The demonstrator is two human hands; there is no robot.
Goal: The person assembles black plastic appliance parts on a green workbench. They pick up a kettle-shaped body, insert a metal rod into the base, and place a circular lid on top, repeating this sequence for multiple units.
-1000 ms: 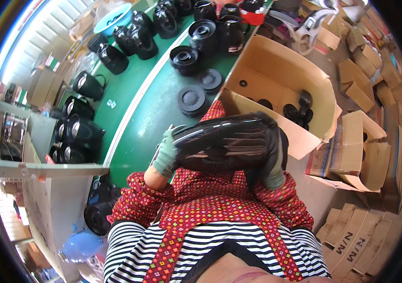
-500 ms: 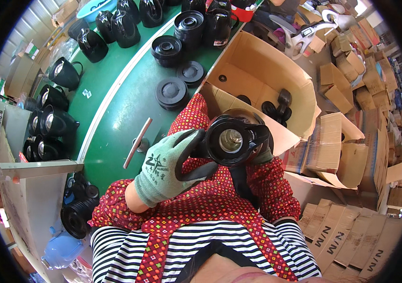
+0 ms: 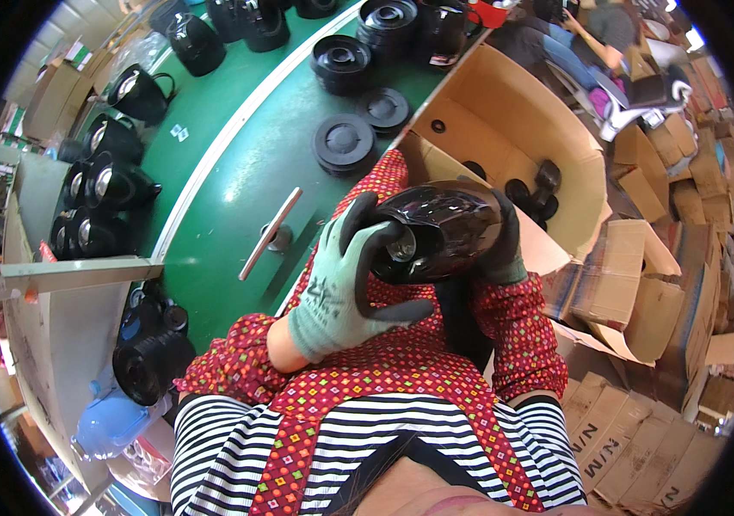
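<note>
A glossy black jug lies on its side in front of my chest, its mouth facing left. A shiny metallic lining shows inside the mouth. My right hand, in a green and black work glove, is closed around the jug's right end. My left hand, gloved the same way, is spread at the mouth. Its fingers are by the rim and the thumb stretches out below; the fingertips' contact is partly hidden. On the bench beyond stand black round lids in stacks.
The green bench carries a standing T-shaped metal bar. Black jugs stand along its far left. At right is an open carton holding black parts. More cartons lie beyond. A person sits at the upper right.
The jug has turned from its mouth facing up toward me to lying sideways, mouth left. My left hand has shifted slightly right, its fingers more spread. The whole view has shifted a little.
</note>
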